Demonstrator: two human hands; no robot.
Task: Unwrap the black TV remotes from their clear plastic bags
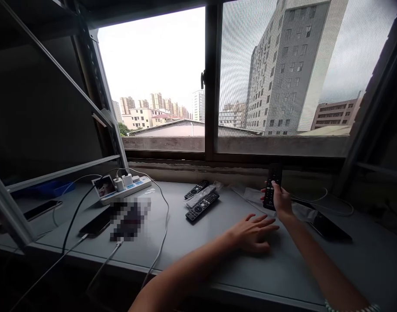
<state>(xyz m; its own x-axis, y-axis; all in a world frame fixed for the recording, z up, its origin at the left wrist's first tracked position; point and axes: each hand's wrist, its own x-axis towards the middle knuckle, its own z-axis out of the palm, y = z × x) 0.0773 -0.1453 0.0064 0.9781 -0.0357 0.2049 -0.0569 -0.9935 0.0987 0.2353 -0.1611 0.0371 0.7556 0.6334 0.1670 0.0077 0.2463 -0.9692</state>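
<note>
My right hand (282, 200) is wrapped round a black remote control (271, 186), which it holds upright above the table with the buttons towards me. Flat on the table rests my left hand (254, 234), fingers spread and holding nothing. To its left lie two more remote controls: a nearer remote (202, 207) and a farther remote (196, 189). A clear plastic sleeve (201, 197) lies between these two. Behind my hands is another piece of clear plastic (255, 196), partly covered by the held remote.
A dark phone (331, 227) lies at the right. On the left are a white power strip (129, 189) with plugs, another phone (99, 222), a white cable (167, 216) and a blue tray (51, 189). A metal shelf post (112, 112) stands beside the window.
</note>
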